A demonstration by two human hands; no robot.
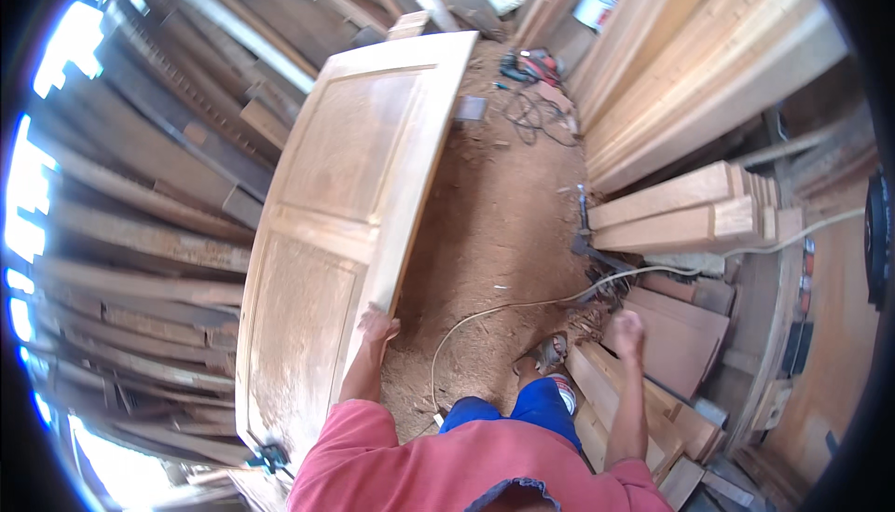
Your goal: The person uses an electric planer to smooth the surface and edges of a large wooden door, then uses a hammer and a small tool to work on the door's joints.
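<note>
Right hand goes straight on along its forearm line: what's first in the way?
In the picture, the right hand would reach the pale cable first, with stacked timber beyond. Depth is unclear; it may pass above the cable.

Right hand (628,333) blurred; underside of door (328,244) hidden.

Brown floor (485,223) bears pale cable (504,307) and, seemingly, red power tool (543,67).

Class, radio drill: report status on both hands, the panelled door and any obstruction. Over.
Left hand at the panelled door's right edge. Right hand away from it, grip unclear. Pale cord across the floor, possible trip hazard.
</note>
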